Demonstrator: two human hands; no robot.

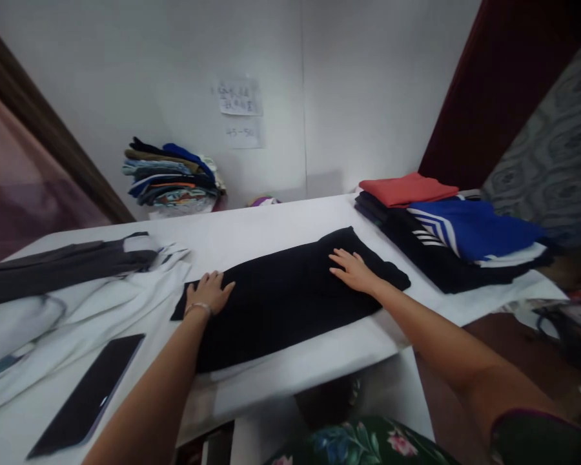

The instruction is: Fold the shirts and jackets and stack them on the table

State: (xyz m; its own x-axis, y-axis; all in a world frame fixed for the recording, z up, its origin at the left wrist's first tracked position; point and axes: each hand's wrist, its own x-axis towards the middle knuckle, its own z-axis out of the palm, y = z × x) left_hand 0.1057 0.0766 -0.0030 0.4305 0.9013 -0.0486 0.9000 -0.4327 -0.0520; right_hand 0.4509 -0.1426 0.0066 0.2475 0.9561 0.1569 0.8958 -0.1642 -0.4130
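Garment of plain black cloth (281, 290), oblong, lies flat on the white table (281, 223). The left hand (208, 293) and right hand (354, 271) rest on it, fingers spread, grasping nothing. Smoothing seems underway; the next move likely calls for gripping an edge.

The cloth directly beneath the person's left hand (210, 294) and right hand (354, 271) is hidden from me, on the black garment (281, 297). Writing on the upper wall sheet (241, 97) is too blurred to read. A grey garment (68, 265) and white cloth (111, 297) run out of view at left. The table hides most of a purple item (261, 201); clutter (578, 316) at far right blurs. The floral clothing (363, 444) is cut off below.
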